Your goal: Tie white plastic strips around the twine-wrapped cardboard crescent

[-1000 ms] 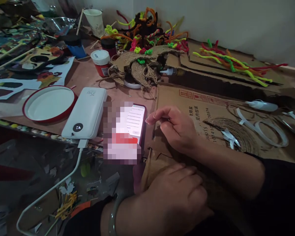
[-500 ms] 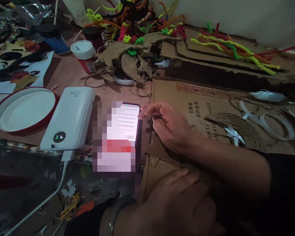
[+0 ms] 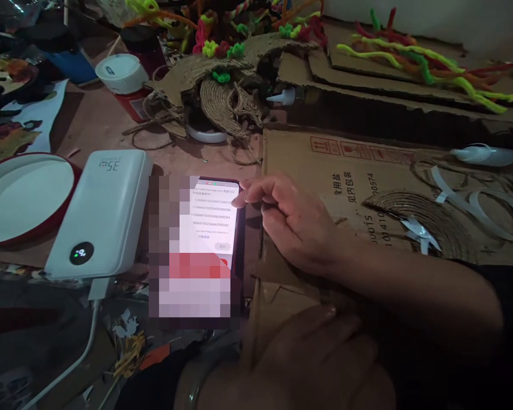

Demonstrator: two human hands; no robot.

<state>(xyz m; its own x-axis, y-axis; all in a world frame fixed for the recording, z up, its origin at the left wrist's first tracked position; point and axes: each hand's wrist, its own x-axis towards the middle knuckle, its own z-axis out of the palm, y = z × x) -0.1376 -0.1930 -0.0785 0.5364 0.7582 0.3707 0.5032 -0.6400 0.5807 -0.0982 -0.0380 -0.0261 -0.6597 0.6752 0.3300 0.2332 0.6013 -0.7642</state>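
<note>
My right hand (image 3: pixel 288 222) reaches in from the right over the cardboard. Its index finger is at the upper right edge of a lit smartphone (image 3: pixel 211 219); the other fingers curl loosely and hold nothing. The phone lies on the table with lines of numbers on its screen, partly blurred out. Below, my left hand (image 3: pixel 320 356) lies back up in shadow on the cardboard flap, a bangle (image 3: pixel 194 381) around its wrist. Its fingers stretch out loosely, with nothing seen in them. Left of the phone lies a white power bank (image 3: pixel 105 210) with a cable (image 3: pixel 85 341) plugged in.
A red-rimmed white lid (image 3: pixel 25 199) and a red paint jar (image 3: pixel 123 85) stand at left. Behind the phone is a twine-covered cardboard piece (image 3: pixel 222 105). Printed cardboard (image 3: pixel 299 148) carries a twine coil (image 3: pixel 427 228), white strip (image 3: pixel 474 210) and glue bottle (image 3: pixel 485 155). Pipe cleaners (image 3: pixel 423 68) lie behind.
The view has moved closer, and the phone, power bank and lid have shifted left and down in it. My right index finger has come onto the phone's edge. My left hand stays low.
</note>
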